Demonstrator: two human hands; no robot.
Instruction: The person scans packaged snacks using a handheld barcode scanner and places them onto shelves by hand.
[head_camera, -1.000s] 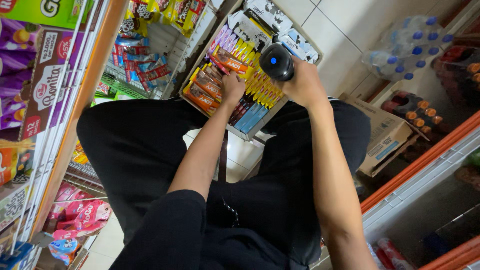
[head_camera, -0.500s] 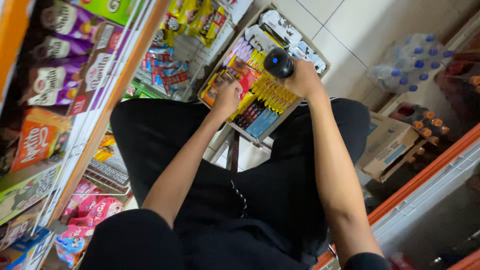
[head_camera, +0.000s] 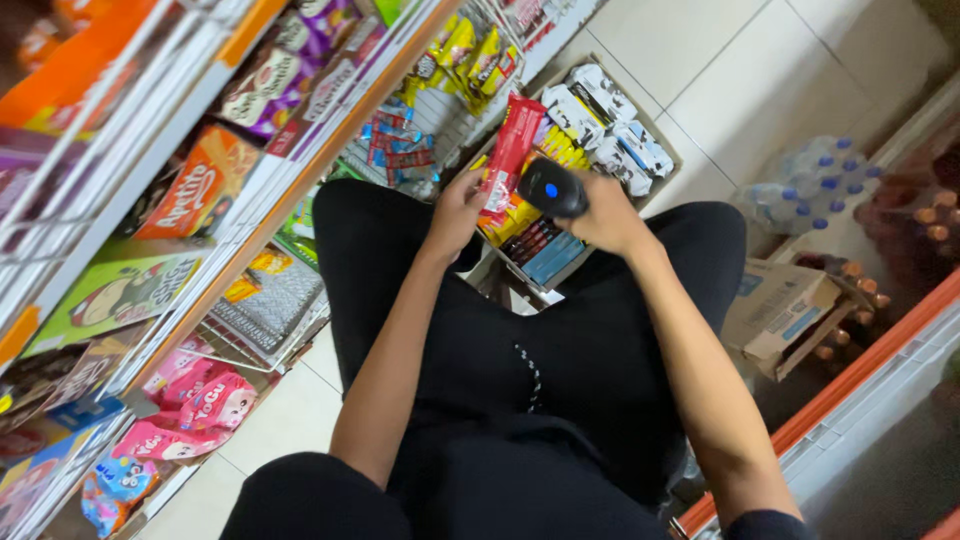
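Black short sleeves, black trousers with a pale drawstring, bare forearms.

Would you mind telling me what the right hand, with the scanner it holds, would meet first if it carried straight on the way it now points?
Probably the red snack packet held up by the left hand: the right hand aims the black scanner toward it, though depth is unclear.

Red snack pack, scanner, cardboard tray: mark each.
red snack pack (head_camera: 510, 140), head view, middle of the wrapper
scanner (head_camera: 552, 189), head view, top of the black head
cardboard tray (head_camera: 667, 132), head view, far right rim
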